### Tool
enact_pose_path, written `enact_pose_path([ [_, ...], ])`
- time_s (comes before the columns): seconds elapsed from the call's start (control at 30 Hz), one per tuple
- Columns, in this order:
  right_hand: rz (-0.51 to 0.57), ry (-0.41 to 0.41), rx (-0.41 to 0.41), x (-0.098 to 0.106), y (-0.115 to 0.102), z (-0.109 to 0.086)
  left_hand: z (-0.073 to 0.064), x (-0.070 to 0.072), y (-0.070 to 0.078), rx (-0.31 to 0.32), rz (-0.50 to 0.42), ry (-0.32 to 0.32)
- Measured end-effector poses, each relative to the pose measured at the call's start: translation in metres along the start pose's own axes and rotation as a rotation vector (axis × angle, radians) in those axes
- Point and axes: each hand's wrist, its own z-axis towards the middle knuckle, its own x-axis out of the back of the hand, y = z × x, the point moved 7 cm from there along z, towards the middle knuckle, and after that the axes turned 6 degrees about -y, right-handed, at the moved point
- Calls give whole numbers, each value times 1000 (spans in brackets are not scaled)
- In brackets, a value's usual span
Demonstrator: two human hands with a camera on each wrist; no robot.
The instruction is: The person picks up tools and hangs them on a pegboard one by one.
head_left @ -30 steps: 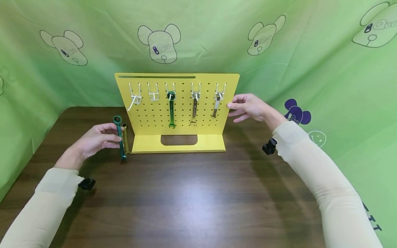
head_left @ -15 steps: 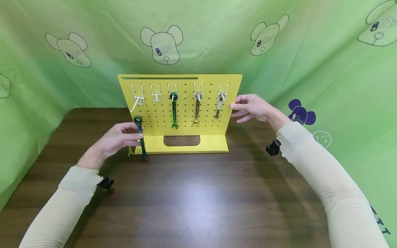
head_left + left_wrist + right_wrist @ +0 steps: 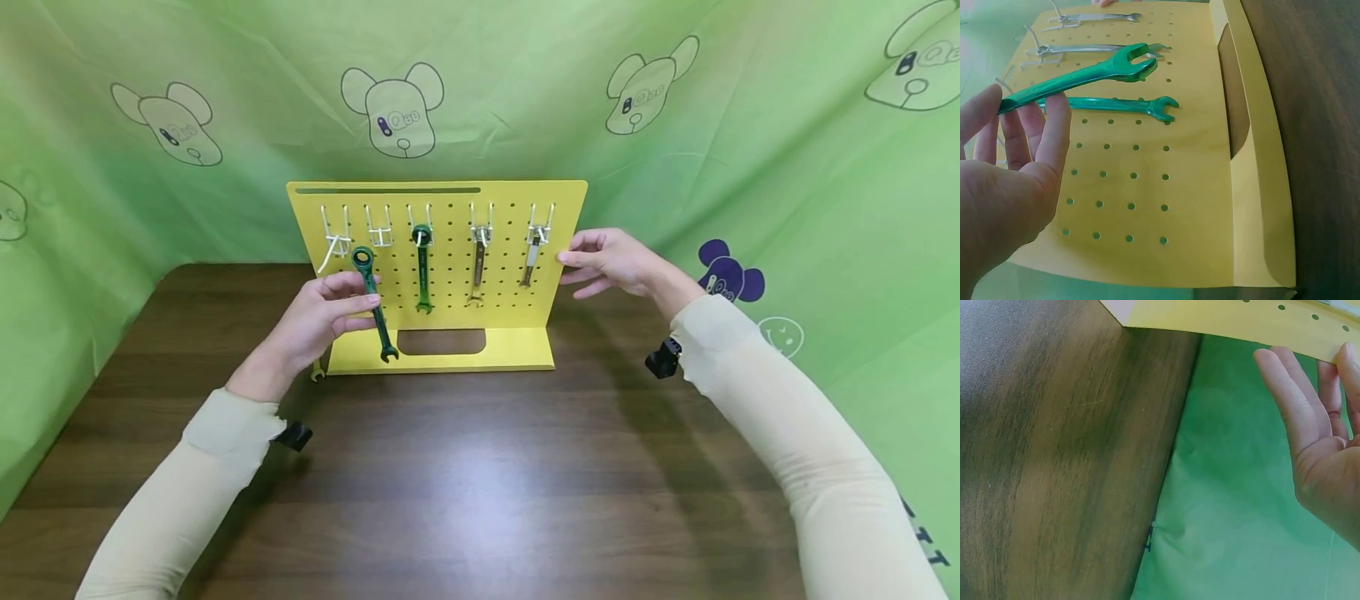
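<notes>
My left hand pinches a dark green combination wrench by its shaft, ring end up and open end down, in front of the yellow pegboard. In the left wrist view the wrench's open jaw points toward the board's foot. The hand overlaps the area below the two left hooks, of which the second hook holds nothing. At the board's right edge, my right hand grips the rim between thumb and fingers. Another green wrench hangs on the middle hook.
Two silver wrenches hang right of the middle: one wrench and a shorter wrench. A leftmost hook juts forward. Behind my left hand a yellowish wrench shows its lower end by the board's base. Green cloth surrounds the brown table.
My left hand has carried the green wrench right and upward, from beside the board to in front of it. The yellowish wrench stays behind at the left. My right hand keeps its place.
</notes>
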Motion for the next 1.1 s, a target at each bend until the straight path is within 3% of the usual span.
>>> enact_pose_path([
  [0.37,-1,11,4,2,0,-1,12,-13,7,-19,15,-50],
  [0.73,7,5,9,2,2,-2,21,-14,7,2,29,-77],
  [1.1,-11,-2,2,1,0,-1,23,-10,5,11,-8,-56],
])
